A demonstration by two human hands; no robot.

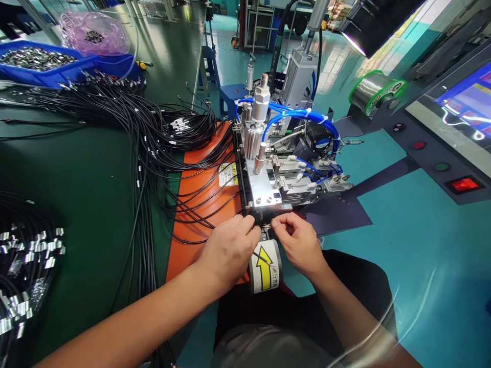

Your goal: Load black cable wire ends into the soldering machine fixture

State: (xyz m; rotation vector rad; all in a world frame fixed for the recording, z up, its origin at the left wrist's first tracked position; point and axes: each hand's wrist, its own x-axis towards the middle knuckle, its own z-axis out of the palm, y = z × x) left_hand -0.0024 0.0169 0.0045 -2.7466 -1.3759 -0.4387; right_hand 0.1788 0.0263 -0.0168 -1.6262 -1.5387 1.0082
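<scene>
My left hand (232,245) is closed in a pinch on a black cable at the front of a silver bench machine (264,184). Just across from it, my right hand (301,243) pinches thin wires (267,225) at the cable's end; the fingertips hide most of them. Another black cable end with stripped wires (268,262) sticks out below my left hand. It lies over a white drum (256,278) marked with a yellow arrow. Several black cables (195,220) run across an orange plate (187,255) to the machine's left side.
A large bundle of black cables (141,133) covers the green table (92,204). More cables with metal ends (30,250) lie at the left. A blue tray (82,66) of small metal parts stands behind. To the right are a solder spool (370,89) and a control panel (433,138).
</scene>
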